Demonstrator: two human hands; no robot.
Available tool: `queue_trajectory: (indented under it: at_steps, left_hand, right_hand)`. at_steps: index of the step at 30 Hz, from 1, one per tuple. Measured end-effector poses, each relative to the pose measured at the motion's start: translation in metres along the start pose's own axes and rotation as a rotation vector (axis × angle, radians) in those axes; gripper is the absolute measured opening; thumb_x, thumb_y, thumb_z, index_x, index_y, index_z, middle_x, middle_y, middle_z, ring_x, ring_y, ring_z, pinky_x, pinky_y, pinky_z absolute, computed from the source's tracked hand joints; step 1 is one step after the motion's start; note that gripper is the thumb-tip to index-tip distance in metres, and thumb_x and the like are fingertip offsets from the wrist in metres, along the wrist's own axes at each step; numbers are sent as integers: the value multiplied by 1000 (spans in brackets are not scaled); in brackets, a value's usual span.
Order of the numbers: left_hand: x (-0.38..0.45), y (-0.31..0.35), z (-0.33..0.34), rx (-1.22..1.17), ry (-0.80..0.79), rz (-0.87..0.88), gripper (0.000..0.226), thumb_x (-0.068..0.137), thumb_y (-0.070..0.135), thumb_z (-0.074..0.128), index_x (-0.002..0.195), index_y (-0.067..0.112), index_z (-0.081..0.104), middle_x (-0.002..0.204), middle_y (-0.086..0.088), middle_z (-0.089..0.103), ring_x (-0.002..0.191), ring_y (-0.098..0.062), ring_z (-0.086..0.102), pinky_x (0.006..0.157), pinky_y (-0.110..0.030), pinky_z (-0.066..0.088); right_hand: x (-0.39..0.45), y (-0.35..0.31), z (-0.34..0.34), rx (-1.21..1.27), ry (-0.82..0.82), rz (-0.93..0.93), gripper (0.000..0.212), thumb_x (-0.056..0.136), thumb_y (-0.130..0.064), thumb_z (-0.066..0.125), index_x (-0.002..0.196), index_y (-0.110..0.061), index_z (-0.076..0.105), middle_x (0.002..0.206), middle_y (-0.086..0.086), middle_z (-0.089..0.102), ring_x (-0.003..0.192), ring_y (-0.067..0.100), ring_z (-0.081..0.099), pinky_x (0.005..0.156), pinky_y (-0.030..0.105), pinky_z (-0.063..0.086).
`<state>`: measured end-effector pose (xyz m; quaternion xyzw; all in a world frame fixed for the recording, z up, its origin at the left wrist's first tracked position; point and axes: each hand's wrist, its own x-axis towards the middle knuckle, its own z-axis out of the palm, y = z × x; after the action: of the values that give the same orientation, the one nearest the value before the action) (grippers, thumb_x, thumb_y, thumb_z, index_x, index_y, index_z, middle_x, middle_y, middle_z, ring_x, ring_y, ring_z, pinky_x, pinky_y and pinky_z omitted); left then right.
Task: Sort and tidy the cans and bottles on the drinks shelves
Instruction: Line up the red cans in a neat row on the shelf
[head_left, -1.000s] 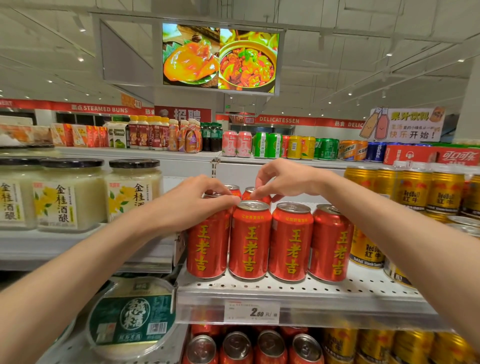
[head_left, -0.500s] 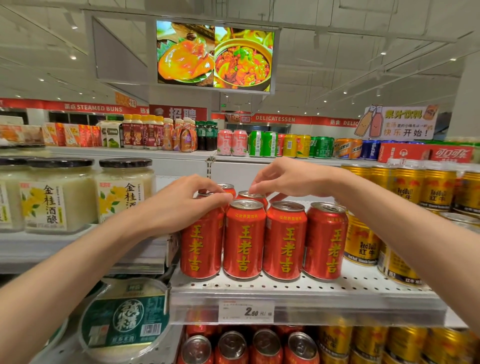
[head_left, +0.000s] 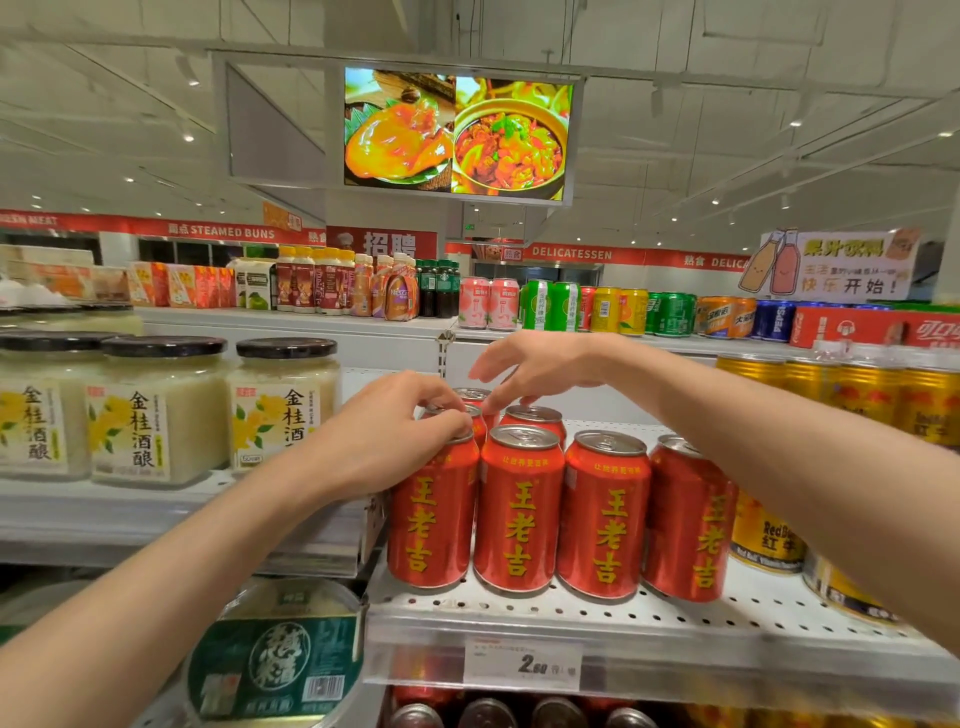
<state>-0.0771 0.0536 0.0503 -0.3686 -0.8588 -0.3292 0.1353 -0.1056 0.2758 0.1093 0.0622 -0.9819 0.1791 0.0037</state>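
Right hand (head_left: 540, 366) lifted, grip now apart, left hand (head_left: 395, 436) grip still clamped on leftmost red can (head_left: 431, 514)

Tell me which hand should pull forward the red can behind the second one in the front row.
Right. The right hand hovers with fingertips at that back can; the left hand grips the leftmost front can's top.

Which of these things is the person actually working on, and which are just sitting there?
In the job: red herbal tea cans; left hand gripping the leftmost can's top; right hand over the back cans.

Just there: gold Red Bull cans; rice-wine jars; price tag.
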Motion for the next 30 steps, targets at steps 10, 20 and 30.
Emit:
queue_trajectory:
  at_steps: [10, 20, 30]
  left_hand:
    - [0, 0, 0, 19, 9, -1, 21, 96, 41, 59, 108, 30, 73, 114, 10, 68, 108, -7, 60, 92, -32, 48]
    - [0, -1, -1, 50, -4, 22, 27, 97, 43, 57, 113, 28, 73, 115, 12, 68, 108, -6, 60, 93, -34, 50]
    - [-1, 2, -2, 84, -29, 18, 34, 98, 52, 52, 117, 31, 71, 124, 11, 64, 111, -9, 57, 100, -39, 48]
  right_hand:
    - [13, 4, 9, 74, -74, -10, 57, 87, -26, 78, 139, -32, 56, 148, 3, 53, 133, 23, 51, 113, 46, 43]
    - [-20, 19, -18, 50, 246, 19, 54, 90, -38, 73, 133, -8, 61, 116, 8, 73, 93, 17, 72, 82, 34, 63]
    - [-87, 47, -34, -24, 271, 100, 51, 86, -42, 77, 128, -15, 65, 111, 3, 71, 88, 15, 73, 76, 30, 64]
